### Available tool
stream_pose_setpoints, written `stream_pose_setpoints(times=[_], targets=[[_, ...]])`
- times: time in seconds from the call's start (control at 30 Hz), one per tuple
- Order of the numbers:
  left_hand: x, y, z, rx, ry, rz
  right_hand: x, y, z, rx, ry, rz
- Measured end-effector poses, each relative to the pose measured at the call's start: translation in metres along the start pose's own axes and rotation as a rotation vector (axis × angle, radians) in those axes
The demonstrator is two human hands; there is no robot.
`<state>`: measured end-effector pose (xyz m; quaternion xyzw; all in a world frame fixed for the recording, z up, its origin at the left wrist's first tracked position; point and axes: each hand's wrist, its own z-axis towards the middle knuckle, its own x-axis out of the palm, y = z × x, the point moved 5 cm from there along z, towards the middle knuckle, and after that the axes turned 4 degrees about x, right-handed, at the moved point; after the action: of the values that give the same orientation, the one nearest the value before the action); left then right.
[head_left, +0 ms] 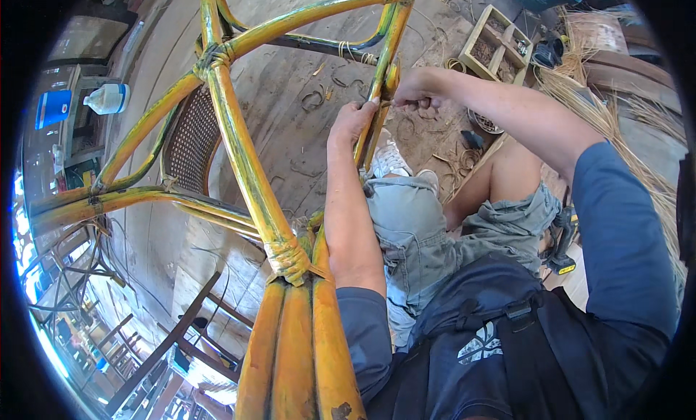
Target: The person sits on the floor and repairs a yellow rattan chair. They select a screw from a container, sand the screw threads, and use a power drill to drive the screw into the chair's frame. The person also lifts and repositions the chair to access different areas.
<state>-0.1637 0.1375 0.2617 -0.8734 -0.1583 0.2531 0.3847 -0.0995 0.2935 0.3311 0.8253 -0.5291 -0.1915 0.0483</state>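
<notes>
A yellow rattan chair frame (pixel 243 152) with dark green streaks stands tilted in front of me, its joints wrapped with binding strips. My left hand (pixel 354 121) is closed round an upright pole (pixel 388 57) on its right side, thumb against the pole. Just right of that pole my right hand (pixel 424 90) is closed with its fingers curled in. Between the right hand and the pole shows a short bit of thin strip (pixel 387 102); most of it is hidden by the fingers. A woven cane panel (pixel 191 137) sits in the frame farther left.
A wooden divided box (pixel 497 44) with small bits lies at the far right, near a bundle of loose rattan strips (pixel 609 123). A cordless power tool (pixel 562 246) is beside my leg. White and blue bottles (pixel 107 99) stand at left. Strip scraps (pixel 313 100) litter the floor.
</notes>
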Motion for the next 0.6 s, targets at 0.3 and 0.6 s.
stream_pose_setpoints(times=[0.3, 0.6], targets=[[0.006, -0.006, 0.002, -0.024, 0.030, -0.128, 0.010, 0.040, 0.006, -0.503, -0.353, -1.067], [0.008, -0.009, -0.002, -0.071, 0.070, -0.211, 0.034, 0.054, -0.019, -0.510, -0.374, -1.222]])
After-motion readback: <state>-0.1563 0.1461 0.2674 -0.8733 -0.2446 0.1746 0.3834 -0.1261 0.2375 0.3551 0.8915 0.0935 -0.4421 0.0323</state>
